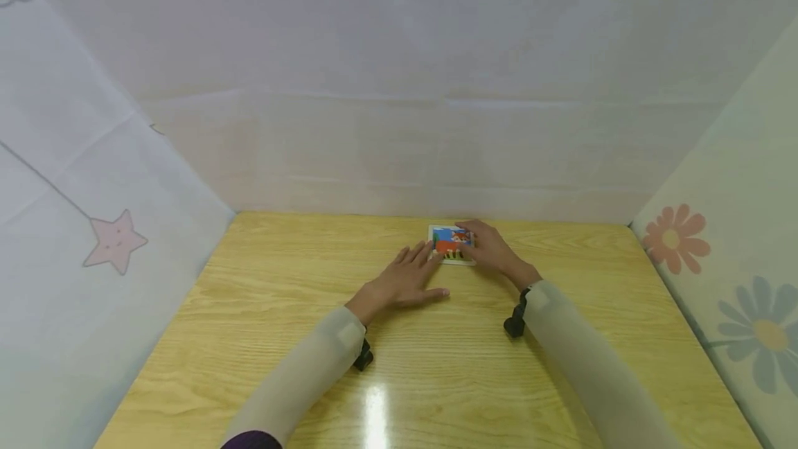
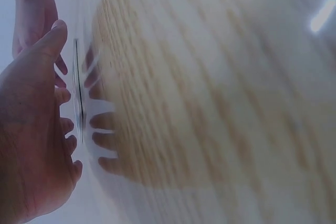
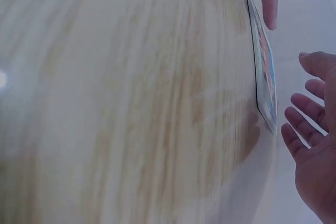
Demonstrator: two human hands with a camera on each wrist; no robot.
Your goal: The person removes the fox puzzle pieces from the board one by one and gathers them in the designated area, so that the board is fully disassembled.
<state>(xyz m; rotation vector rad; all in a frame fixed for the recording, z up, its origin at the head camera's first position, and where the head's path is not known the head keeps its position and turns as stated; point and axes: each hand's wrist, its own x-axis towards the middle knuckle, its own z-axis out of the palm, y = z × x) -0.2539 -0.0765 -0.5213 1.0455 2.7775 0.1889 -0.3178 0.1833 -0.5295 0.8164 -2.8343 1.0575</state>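
A small flat picture board with a white border and a cartoon fox-like animal on blue, red and green lies near the table's back edge. In the right wrist view the board appears as a thin slab flat on the wood. My left hand is at its lower left corner, fingers stretched and spread, thumb out to the right. Over its right side hovers my right hand, covering part of the picture. Seen from the right wrist, the right hand's fingers are relaxed and apart from the board. Neither hand holds anything.
The wooden table meets a white cloth backdrop just behind the board. Cloth side walls carry a pink star at left and printed flowers at right. Black wrist cameras hang under both sleeves.
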